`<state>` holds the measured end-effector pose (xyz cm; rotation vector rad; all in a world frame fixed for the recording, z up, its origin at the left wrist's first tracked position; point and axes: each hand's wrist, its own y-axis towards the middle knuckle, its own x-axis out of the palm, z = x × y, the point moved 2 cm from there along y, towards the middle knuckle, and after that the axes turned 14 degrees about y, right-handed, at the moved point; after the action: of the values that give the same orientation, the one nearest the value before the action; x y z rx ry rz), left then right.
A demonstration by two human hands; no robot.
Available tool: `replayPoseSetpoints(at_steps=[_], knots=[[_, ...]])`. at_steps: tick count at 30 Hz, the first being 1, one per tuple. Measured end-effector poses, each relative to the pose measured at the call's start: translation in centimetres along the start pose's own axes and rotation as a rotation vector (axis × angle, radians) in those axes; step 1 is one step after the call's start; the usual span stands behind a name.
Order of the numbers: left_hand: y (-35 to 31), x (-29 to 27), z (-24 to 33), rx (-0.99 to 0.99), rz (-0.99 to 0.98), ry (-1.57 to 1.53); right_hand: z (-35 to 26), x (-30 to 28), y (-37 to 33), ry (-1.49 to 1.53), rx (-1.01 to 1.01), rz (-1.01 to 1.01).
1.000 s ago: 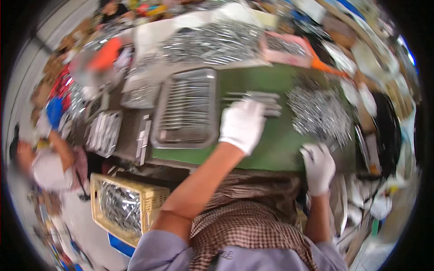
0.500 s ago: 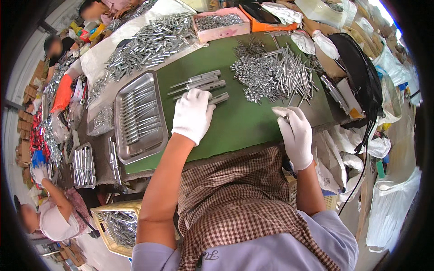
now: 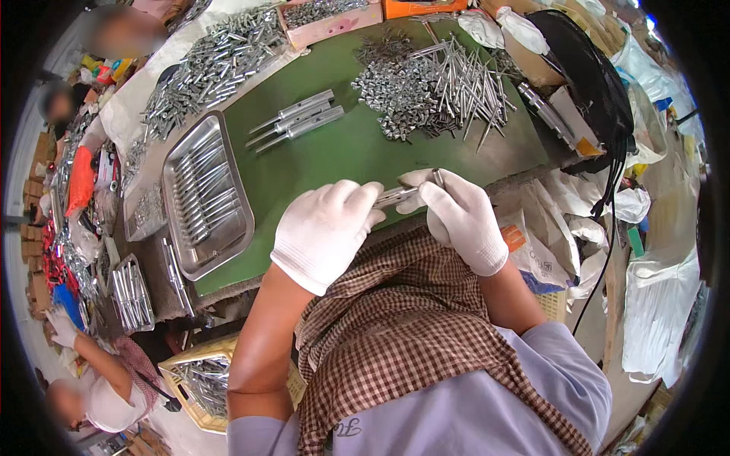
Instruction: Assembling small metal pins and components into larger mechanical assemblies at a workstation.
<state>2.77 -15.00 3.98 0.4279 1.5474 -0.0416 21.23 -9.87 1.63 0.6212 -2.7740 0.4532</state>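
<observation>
Over a green bench (image 3: pixel 285 166), near the front edge, holds one metal tube (image 3: pixel 393 197) with left hand (image 3: pixel 327 232) and right hand (image 3: pixel 465 220) both clamped on it. Beyond: three rod-tipped handles (image 3: pixel 315 121) side by side, then one heap of small metal parts (image 3: pixel 395 95) and one of rods (image 3: pixel 468 87), too many to count; leftward, one steel tray (image 3: pixel 224 251); far edge, one pink box (image 3: pixel 334 29).

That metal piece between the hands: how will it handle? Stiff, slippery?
Likely stiff: the visible stretch of the metal piece looks straight between left hand and right hand. Its shine suggests a smooth surface, so it may slip in gloved fingers. Probably light enough for fingertip handling, being slim beside the hands; fingers hide its ends, so rolling is hard to judge.
</observation>
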Motion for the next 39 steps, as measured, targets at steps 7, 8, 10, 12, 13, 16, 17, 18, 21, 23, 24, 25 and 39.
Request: replayPoseSetpoints(at_steps=[7, 8, 10, 12, 13, 16, 17, 18, 21, 23, 24, 25, 39], knots=[[-1.4, 0.8, -0.2, -0.161, -0.052, -0.215, 0.5, 0.0, 0.6, -0.360, -0.210, -0.021], [-1.6, 0.8, -0.2, -0.167, -0.052, -0.219, 0.5, 0.0, 0.7, -0.364, -0.205, -0.025], [-1.7, 0.7, -0.3, -0.216, -0.040, -0.330, 0.7, -0.2, 0.9, -0.299, -0.129, 0.031], [-1.7, 0.8, -0.3, -0.222, -0.034, -0.371, 0.6, -0.1, 1.0, -0.321, -0.149, 0.025], [-1.7, 0.8, -0.2, -0.223, -0.028, -0.409, 0.6, 0.0, 1.0, -0.338, -0.171, 0.021], [-1.7, 0.7, -0.3, -0.240, -0.063, -0.428, 0.7, 0.0, 1.2, -0.305, -0.170, 0.013], [-1.7, 0.8, -0.3, -0.241, -0.061, -0.430, 0.6, 0.1, 1.2, -0.307, -0.169, 0.012], [-1.7, 1.0, -0.3, -0.242, -0.050, -0.446, 0.6, 0.1, 1.2, -0.294, -0.153, 0.015], [-1.6, 0.9, -0.1, -0.263, -0.059, -0.482, 0.6, 0.2, 1.3, -0.286, -0.127, 0.023], [-1.5, 1.0, 0.0, -0.281, -0.079, -0.502, 0.8, 0.2, 1.4, -0.291, -0.118, 0.031], [-1.5, 1.2, 0.0, -0.286, -0.078, -0.502, 0.9, 0.2, 1.4, -0.279, -0.118, 0.040], [-1.5, 1.4, 0.0, -0.292, -0.076, -0.502, 0.9, 0.2, 1.5, -0.268, -0.118, 0.049], [0.5, 2.1, 1.8, -0.379, -0.302, 0.035, -0.2, -2.6, 6.7, -1.123, -0.679, 0.247]])
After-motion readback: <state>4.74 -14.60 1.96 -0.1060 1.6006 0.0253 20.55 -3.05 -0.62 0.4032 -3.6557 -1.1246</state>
